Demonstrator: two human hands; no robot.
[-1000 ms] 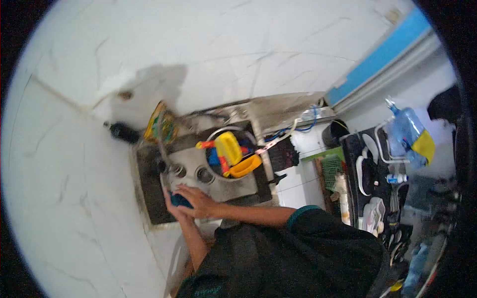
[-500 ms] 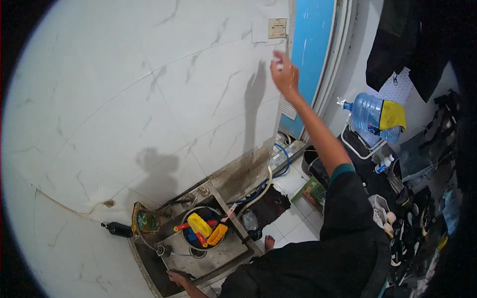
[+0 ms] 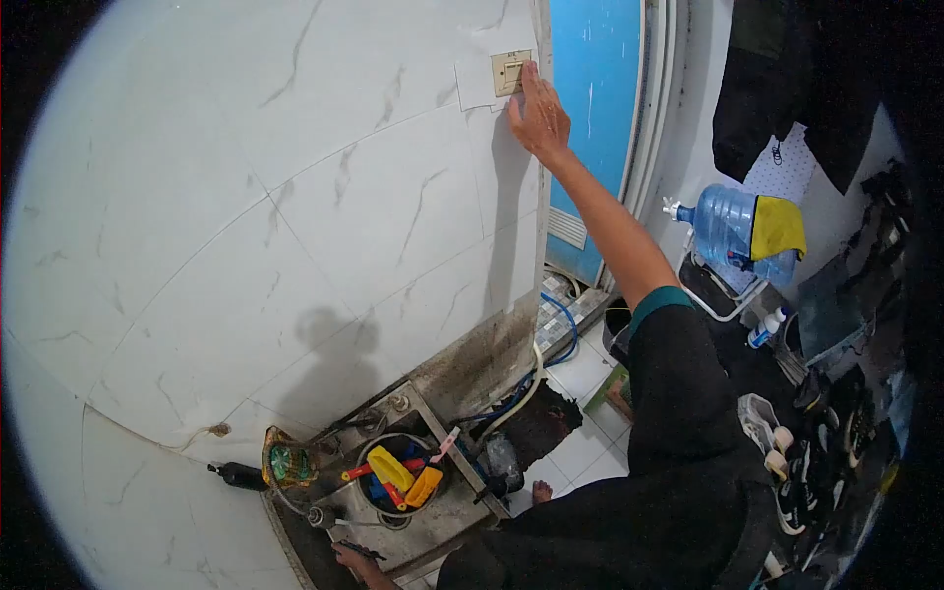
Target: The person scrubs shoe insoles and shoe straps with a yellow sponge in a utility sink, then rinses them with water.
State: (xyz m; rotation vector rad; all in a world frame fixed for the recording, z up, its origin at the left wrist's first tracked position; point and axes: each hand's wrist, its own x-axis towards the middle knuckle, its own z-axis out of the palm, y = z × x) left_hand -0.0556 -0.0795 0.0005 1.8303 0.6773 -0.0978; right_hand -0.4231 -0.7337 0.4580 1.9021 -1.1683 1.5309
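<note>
On the tiled wall (image 3: 206,236) beside the blue door (image 3: 602,108), the right hand (image 3: 541,120) reaches up with fingers extended and nothing gripped, its fingertips at the cream switch (image 3: 503,74); any dampness on them could carry water into the fitting. Down at the sink (image 3: 447,536), the left hand (image 3: 352,559) is partly curled by a small dark object (image 3: 372,553), too small in view to tell whether gripped, and a loose hold during this stretch could let it drop
</note>
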